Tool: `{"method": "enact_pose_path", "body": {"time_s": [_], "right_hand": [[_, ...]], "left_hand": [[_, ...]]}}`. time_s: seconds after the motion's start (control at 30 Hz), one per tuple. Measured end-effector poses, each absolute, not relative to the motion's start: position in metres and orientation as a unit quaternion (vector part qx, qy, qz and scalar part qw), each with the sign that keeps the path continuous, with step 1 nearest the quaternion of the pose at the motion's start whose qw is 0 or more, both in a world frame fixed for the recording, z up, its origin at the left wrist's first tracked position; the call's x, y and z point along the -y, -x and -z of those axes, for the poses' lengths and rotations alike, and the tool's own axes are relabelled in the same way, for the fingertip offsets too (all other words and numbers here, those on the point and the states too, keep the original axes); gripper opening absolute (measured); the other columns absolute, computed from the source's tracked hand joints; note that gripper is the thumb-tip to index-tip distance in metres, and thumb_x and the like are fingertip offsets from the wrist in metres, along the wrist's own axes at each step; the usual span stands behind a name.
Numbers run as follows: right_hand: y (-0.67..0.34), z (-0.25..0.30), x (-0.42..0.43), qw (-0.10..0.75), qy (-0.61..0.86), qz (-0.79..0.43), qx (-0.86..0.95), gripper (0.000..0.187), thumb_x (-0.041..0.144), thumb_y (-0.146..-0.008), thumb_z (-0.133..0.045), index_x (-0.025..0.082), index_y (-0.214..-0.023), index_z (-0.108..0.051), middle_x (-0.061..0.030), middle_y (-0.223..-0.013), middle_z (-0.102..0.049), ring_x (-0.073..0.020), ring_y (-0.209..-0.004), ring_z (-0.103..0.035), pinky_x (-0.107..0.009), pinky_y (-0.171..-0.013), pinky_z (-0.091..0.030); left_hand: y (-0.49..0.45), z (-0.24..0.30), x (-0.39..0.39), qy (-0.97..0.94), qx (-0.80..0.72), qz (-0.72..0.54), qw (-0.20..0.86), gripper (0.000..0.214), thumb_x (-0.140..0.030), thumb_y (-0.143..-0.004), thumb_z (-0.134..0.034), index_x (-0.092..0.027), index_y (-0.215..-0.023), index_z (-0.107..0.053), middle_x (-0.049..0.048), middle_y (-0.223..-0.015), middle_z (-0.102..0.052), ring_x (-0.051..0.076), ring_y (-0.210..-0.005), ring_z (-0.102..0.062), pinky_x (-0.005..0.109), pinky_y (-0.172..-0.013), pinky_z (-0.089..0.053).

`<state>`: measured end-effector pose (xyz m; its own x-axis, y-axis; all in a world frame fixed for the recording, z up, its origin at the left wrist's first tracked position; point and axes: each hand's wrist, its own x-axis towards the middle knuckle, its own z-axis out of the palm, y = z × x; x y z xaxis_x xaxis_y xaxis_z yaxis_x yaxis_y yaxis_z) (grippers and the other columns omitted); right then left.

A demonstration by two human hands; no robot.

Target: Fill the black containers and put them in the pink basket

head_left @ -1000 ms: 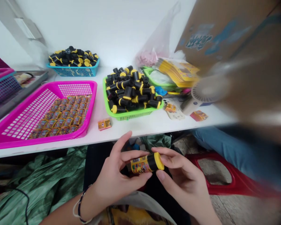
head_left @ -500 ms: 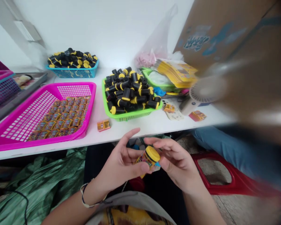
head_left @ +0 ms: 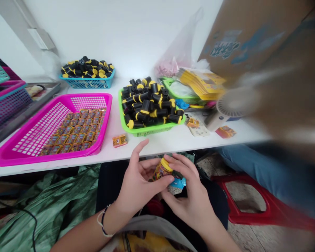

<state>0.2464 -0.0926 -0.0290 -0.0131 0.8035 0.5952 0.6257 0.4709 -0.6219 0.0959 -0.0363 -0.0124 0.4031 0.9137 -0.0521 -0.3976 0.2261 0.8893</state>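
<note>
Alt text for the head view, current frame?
The left hand and right hand together hold a small yellow-capped tube below the edge of a white table. On the table, a pink basket holds rows of small labelled items, while a green basket and a blue basket are heaped with black-and-yellow tubes.

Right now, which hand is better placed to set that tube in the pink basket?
Probably the left hand: it and the right hand hold the tube, but the basket lies leftward.
</note>
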Motion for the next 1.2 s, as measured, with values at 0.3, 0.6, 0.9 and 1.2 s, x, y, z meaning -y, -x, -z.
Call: {"method": "enact_pose_path", "body": {"time_s": [0.3, 0.6, 0.9, 1.2], "right_hand": [[-0.239, 0.02, 0.094, 0.496, 0.44, -0.077, 0.744, 0.074, 0.009, -0.063, -0.065, 0.029, -0.134, -0.052, -0.0084, -0.126, -0.072, -0.034, -0.125, -0.065, -0.054, -0.103, -0.053], [-0.242, 0.022, 0.097, 0.483, 0.422, 0.018, 0.767, 0.064, 0.021, -0.066, -0.071, 0.028, -0.126, -0.053, -0.0065, -0.109, -0.08, -0.0337, -0.107, -0.072, -0.056, -0.103, -0.048], [-0.261, 0.025, 0.116, 0.399, 0.42, 0.096, 0.81, 0.056, 0.027, -0.08, -0.079, 0.031, -0.134, -0.063, -0.0016, -0.111, -0.081, -0.0326, -0.108, -0.071, -0.057, -0.106, -0.05], [-0.258, 0.009, 0.115, 0.367, 0.372, 0.134, 0.842, 0.025, 0.017, -0.106, -0.05, 0.019, -0.115, -0.073, -0.0013, -0.115, -0.075, -0.0194, -0.116, -0.064, -0.044, -0.133, -0.022]], "left_hand": [[-0.097, 0.016, 0.031, -0.396, -0.117, -0.211, 0.886, 0.083, -0.03, -0.083, -0.082, -0.025, -0.145, -0.027, -0.0088, -0.06, -0.064, 0.009, -0.049, -0.057, 0.017, -0.051, -0.046], [-0.095, 0.009, 0.037, -0.419, -0.105, -0.217, 0.875, 0.073, -0.008, -0.08, -0.071, -0.03, -0.137, -0.031, -0.0119, -0.061, -0.058, 0.006, -0.047, -0.049, 0.014, -0.051, -0.043], [-0.091, 0.002, 0.046, -0.481, -0.142, -0.283, 0.818, 0.098, 0.006, -0.066, -0.076, -0.033, -0.14, -0.024, -0.0085, -0.084, -0.065, 0.005, -0.064, -0.058, 0.015, -0.063, -0.044], [-0.09, 0.0, 0.049, -0.539, -0.181, -0.298, 0.766, 0.109, -0.012, -0.067, -0.085, -0.031, -0.148, -0.014, -0.0105, -0.078, -0.057, 0.007, -0.061, -0.053, 0.02, -0.062, -0.041]]}}
